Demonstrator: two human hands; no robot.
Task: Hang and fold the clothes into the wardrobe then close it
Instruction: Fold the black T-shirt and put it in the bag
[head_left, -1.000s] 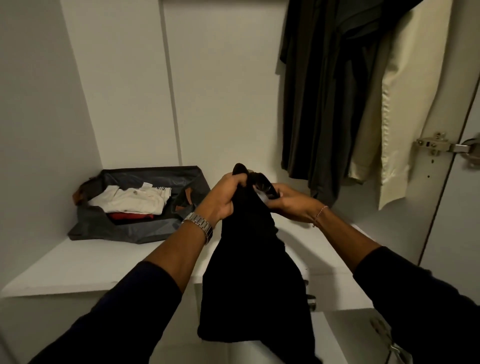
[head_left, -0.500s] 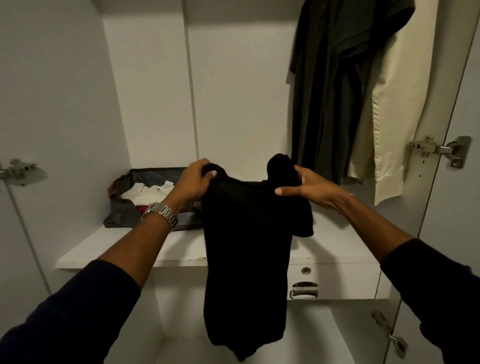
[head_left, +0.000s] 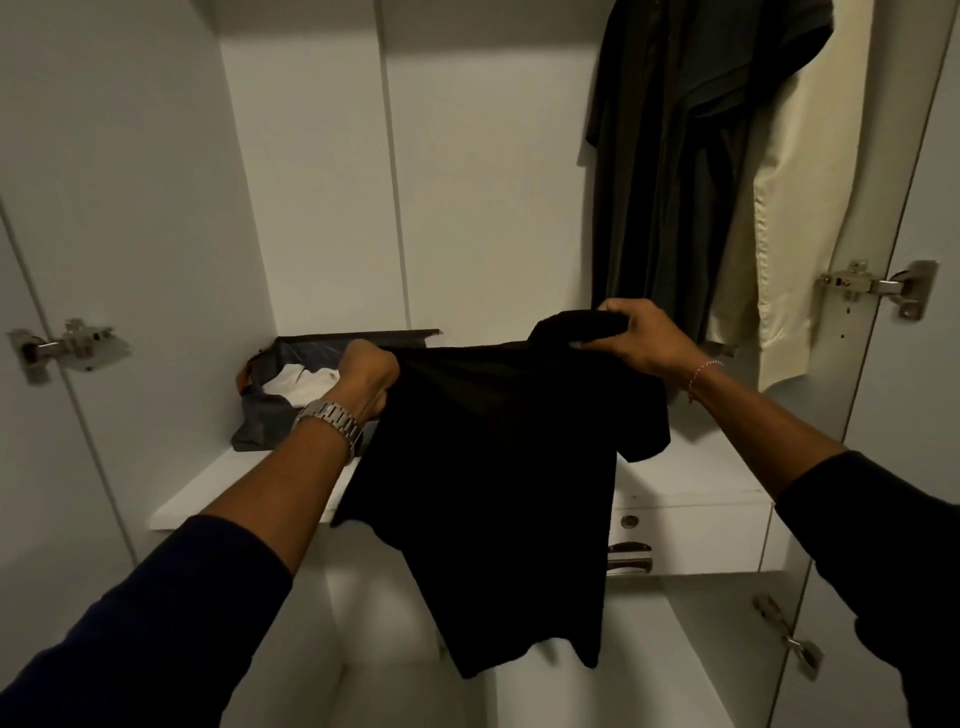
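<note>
A person holds a black shirt (head_left: 493, 467) spread out in front of the open wardrobe (head_left: 311, 182), above the white shelf (head_left: 691, 478). The left hand (head_left: 366, 382) has its grip clamped on the shirt's left shoulder, fingers curled into the cloth. The right hand (head_left: 631, 340) has its grip clamped on the other shoulder near the collar, thumb on top. The shirt hangs down from the two hands, its hem reaching past the shelf edge and covering part of the drawer (head_left: 691, 540) front below. A metal watch (head_left: 332, 421) sits on the left wrist and a thin bracelet (head_left: 701, 371) on the right.

At the back left of the shelf lies an open dark bag (head_left: 270, 421) with white folded clothes (head_left: 301, 384) inside. Dark garments (head_left: 670, 171) hang at the upper right, with a cream garment (head_left: 789, 249) just beside them. Metal hinges (head_left: 878, 286) show on both wardrobe sides.
</note>
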